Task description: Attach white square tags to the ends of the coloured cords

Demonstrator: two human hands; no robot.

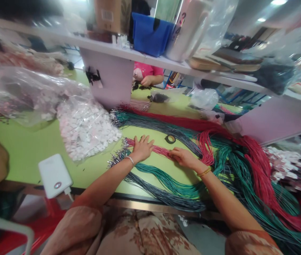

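My left hand (142, 150) lies with its fingers spread over a bundle of thin pink cords (161, 151), near the bundle's silver-tipped end. Farther right along the same bundle, my right hand (184, 158) has its fingers closed on the cords. Just behind the hands rests a small roll of black tape (170, 139). Green cords (163, 174) and dark grey cords (155, 191) stretch across the table in front, with metal tips gathered at the left. Another dark grey bundle (150, 123) runs behind.
A clear bag of white pieces (86, 127) and a white power bank (55, 176) with a cable are on the left. Red cords (261, 166) drape over the right side. Overhead, a shelf (108, 49) carries a blue bin (151, 35). Another person's hand (147, 81) shows across the table.
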